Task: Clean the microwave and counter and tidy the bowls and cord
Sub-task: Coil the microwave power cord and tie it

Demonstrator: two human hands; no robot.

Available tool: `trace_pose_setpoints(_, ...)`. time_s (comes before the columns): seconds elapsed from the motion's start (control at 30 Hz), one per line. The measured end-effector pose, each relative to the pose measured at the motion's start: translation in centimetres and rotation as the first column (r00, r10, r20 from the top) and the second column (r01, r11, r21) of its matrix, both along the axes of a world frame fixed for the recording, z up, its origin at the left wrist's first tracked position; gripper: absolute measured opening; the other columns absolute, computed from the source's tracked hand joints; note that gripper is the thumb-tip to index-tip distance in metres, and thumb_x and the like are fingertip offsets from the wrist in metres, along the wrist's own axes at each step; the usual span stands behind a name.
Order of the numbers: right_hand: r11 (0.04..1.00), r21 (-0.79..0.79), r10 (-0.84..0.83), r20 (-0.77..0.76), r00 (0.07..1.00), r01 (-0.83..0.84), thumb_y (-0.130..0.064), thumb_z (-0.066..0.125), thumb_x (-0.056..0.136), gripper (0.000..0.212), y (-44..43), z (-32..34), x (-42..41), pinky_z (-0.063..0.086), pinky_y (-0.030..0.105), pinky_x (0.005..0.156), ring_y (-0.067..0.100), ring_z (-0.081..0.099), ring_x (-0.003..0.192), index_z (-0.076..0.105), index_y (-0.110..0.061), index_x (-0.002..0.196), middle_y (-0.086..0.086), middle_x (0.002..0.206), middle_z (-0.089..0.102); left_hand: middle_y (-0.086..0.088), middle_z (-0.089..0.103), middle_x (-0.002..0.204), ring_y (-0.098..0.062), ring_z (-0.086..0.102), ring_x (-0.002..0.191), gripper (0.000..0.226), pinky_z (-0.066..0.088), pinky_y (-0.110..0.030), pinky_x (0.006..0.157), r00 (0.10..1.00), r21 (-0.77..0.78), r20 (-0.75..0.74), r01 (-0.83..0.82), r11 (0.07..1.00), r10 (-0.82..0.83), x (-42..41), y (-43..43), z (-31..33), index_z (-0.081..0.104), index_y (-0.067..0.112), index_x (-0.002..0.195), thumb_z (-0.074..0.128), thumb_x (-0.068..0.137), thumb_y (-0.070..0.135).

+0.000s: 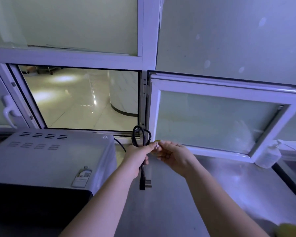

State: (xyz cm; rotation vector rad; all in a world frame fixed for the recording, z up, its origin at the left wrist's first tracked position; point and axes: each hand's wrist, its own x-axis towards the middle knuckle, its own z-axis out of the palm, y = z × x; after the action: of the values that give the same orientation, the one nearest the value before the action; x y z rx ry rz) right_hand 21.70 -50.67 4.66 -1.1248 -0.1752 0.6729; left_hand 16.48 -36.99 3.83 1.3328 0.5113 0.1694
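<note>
1. The left hand is gripping the black cord. Its fingers are curling round the gathered strands, just to the right of the microwave.
2. The cord's loops are standing up above the fist, in front of the lower corner of the window frame. The plug is hanging below the hand, over the bench, with its prongs pointing right.
3. One strand of the cord is running left from the hand and passing behind the microwave's back corner.
4. The right hand is pinching a small yellowish item between thumb and fingertip, right against the left thumb. The item is too small to tell what it is. The other fingers are curling loosely underneath.
5. The microwave is sitting on the left part of the bench, showing a white top with rows of vent slots, a label near the front edge, and a dark front.
6. Behind the microwave, an open hatch is showing a shiny tiled floor beyond.
7. A white-framed window sash with frosted glass is standing swung open to the right of the hatch, reaching over the bench.
8. A clear plastic bottle is standing at the back right, just beside the sash's lower corner.
9. A yellow thing is showing at the bottom right corner, cut off by the frame edge.
</note>
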Motion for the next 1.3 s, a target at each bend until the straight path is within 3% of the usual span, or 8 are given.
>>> trace_pose_setpoints(0.17,0.999,-0.038,0.017,-0.069,0.997,-0.019,-0.016,0.051,0.097,0.033,-1.3,-0.5,-2.1,0.051,0.031,0.073,0.019,0.06,0.064,0.069,-0.011,0.069,0.006,0.066,0.061,0.002,0.05,0.053,-0.012,0.035,0.047,0.013,0.032,-0.024,0.046,1.0,0.072,0.004,0.02,0.997,-0.02,-1.8,-0.5,-0.5,0.075,0.005,0.081,0.08,0.077,0.016)
trace_pose_setpoints(0.37,0.989,0.125,-0.048,-0.189,0.981,0.072,-0.017,0.052,0.08,0.022,-1.8,-1.8,-3.3,0.044,0.037,0.078,0.023,0.043,0.062,0.038,-0.014,0.064,0.005,0.06,0.036,0.008,0.055,0.048,-0.012,0.034,0.045,0.01,0.032,-0.021,0.046,0.996,0.148,-0.039,0.088,0.985,-0.083,-3.8,-0.9,-0.8,0.072,0.005,0.083,0.076,0.08,0.013)
trace_pose_setpoints(0.67,0.861,0.445,-0.163,-0.218,0.962,0.246,-0.002,0.04,0.076,0.023,-2.5,-2.0,-5.4,0.055,0.032,0.068,0.025,0.046,0.056,0.063,-0.003,0.073,0.004,0.052,0.038,0.001,0.064,0.058,-0.014,0.034,0.049,0.01,0.03,-0.024,0.048,0.998,0.076,-0.062,-0.005,0.997,0.009,-4.9,-0.6,-1.9,0.073,0.001,0.083,0.076,0.076,0.008)
trace_pose_setpoints(0.8,0.843,0.5,-0.13,-0.173,0.976,0.201,0.003,0.042,0.084,0.028,-2.8,-2.5,-5.7,0.057,0.029,0.068,0.018,0.054,0.058,0.064,-0.005,0.1,0.003,0.07,0.058,-0.004,0.066,0.061,-0.013,0.034,0.047,0.003,0.028,-0.024,0.047,0.998,0.026,-0.062,-0.019,0.999,0.021,-5.2,-0.7,-1.9,0.072,0.004,0.074,0.074,0.076,0.005)
trace_pose_setpoints(0.9,0.85,0.495,-0.138,-0.125,0.983,0.182,0.007,0.052,0.078,0.036,-2.5,-3.2,-5.9,0.055,0.026,0.066,0.016,0.056,0.06,0.074,-0.012,0.099,0.002,0.097,0.07,-0.006,0.065,0.063,-0.012,0.034,0.046,0.005,0.027,-0.024,0.047,0.997,-0.008,-0.077,0.0,1.0,-0.001,-5.2,-1.1,-2.0,0.072,0.004,0.072,0.073,0.076,0.004)
trace_pose_setpoints(1.13,0.867,0.472,-0.147,-0.064,0.987,0.159,-0.005,0.081,0.065,0.059,-1.9,-3.2,-6.0,0.047,0.019,0.053,0.006,0.048,0.051,0.06,-0.012,0.119,-0.002,0.124,0.065,-0.005,0.063,0.061,-0.012,0.034,0.045,0.016,0.029,-0.022,0.043,0.992,0.008,-0.093,0.086,0.996,-0.084,-5.5,-2.0,-2.1,0.071,-0.005,0.084,0.077,0.074,0.007)
trace_pose_setpoints(1.23,0.885,0.466,-0.045,0.033,0.998,0.024,-0.026,0.096,0.049,0.089,-2.1,-3.5,-5.5,0.049,0.019,0.06,0.007,0.051,0.055,0.056,-0.012,0.127,0.0,0.133,0.06,-0.006,0.063,0.062,-0.012,0.034,0.045,0.011,0.028,-0.023,0.044,0.991,-0.01,-0.099,0.084,0.996,-0.084,-5.5,-1.8,-2.0,0.071,-0.002,0.079,0.077,0.075,0.006)
trace_pose_setpoints(1.3,0.884,0.465,0.004,0.096,0.995,-0.048,-0.031,0.094,0.053,0.091,-2.3,-3.6,-5.0,0.053,0.025,0.077,0.015,0.065,0.077,0.054,-0.009,0.133,0.004,0.14,0.054,-0.008,0.062,0.063,-0.013,0.035,0.045,0.007,0.027,-0.023,0.045,0.993,-0.028,-0.092,0.076,0.997,-0.078,-5.4,-1.7,-2.0,0.069,0.0,0.076,0.074,0.075,0.005)
